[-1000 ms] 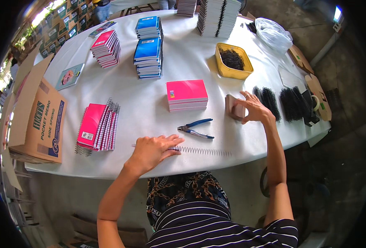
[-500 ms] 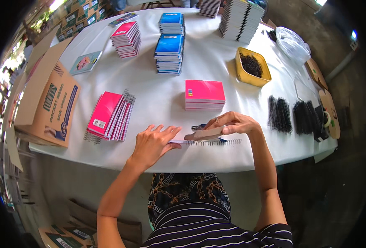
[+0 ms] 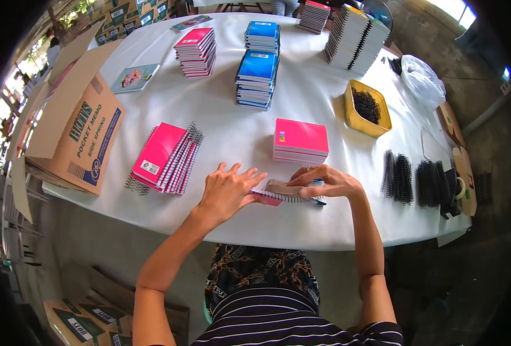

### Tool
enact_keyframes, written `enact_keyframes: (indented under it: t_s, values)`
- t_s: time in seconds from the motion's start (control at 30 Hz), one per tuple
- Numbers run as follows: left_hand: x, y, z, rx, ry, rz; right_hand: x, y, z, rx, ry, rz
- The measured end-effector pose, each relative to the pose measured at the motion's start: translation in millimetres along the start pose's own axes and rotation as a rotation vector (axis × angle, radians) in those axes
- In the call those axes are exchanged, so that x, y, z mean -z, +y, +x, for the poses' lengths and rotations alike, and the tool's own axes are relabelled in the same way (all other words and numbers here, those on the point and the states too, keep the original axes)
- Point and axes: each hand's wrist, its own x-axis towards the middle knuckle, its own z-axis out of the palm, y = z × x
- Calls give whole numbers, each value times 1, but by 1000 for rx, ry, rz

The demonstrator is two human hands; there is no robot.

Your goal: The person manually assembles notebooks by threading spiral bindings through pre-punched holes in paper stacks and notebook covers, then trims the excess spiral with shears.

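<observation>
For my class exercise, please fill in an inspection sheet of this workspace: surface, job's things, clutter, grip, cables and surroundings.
Surface: white-covered table, its covering creased.
Job's things: pink notebook with a wire coil along its edge; brown block beside the coil; blue-handled pliers, mostly hidden.
Clutter: blue notebook stack, yellow tub of dark coils, black coil bundles, plastic bag, open cardboard box.
Grip: left hand at the notebook, fingers spread, hold unclear; right hand grasps the block.
Cables: nothing seen on the table.
Surroundings: stacked cartons beyond the table; more cartons at lower left.
</observation>
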Motion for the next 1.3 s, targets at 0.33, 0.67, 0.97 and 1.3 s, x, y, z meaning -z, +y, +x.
enact_keyframes:
  t_s: [0.33, 0.67, 0.97, 1.3]
  values:
    - [6, -3, -4, 133, 34, -78, 1, -7, 12, 94, 26, 273]
    - [-21, -8, -19, 280, 384, -691, -6, -8, 32, -131, -21, 60]
    - [-47, -12, -17, 358, 445, -1043, -4, 4, 25, 300, 13, 473]
    - [-49, -15, -17, 294, 386, -1123, -3, -17, 37, 100, 3, 214]
